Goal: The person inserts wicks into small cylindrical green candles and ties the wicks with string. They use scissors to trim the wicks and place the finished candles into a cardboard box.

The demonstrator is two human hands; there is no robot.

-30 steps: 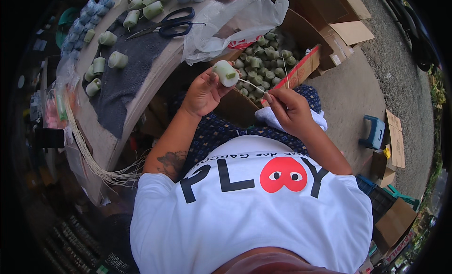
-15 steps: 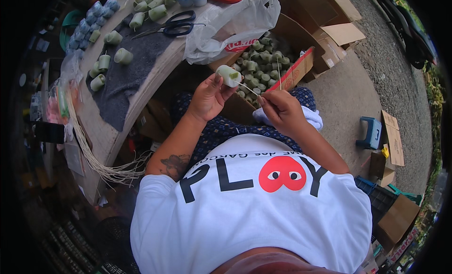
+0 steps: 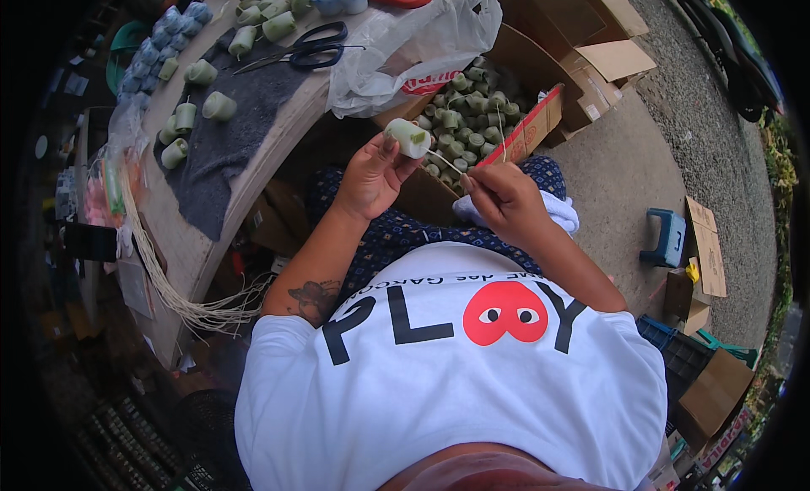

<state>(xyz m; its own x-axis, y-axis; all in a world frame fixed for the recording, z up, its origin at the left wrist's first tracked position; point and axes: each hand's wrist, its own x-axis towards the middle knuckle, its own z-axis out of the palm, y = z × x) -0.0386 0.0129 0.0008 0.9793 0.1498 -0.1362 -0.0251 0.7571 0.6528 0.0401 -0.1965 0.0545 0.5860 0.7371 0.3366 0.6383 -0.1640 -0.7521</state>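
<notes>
At left, cords (image 3: 196,310) trailed off the table (image 3: 164,206), their upper ends hard to make out. The left hand (image 3: 369,179) grasped a candle (image 3: 407,139) above the lap (image 3: 413,229), some fingers hidden behind it. A wick (image 3: 442,163) ran rightward into the pinching right hand (image 3: 509,200), which, with a bag (image 3: 405,52), partly obscured the box (image 3: 529,132).

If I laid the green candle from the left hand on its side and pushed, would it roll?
Probably: the candle has round sides, so it could roll easily. Its smooth, waxy-looking surface might feel a bit slippery, too.
</notes>
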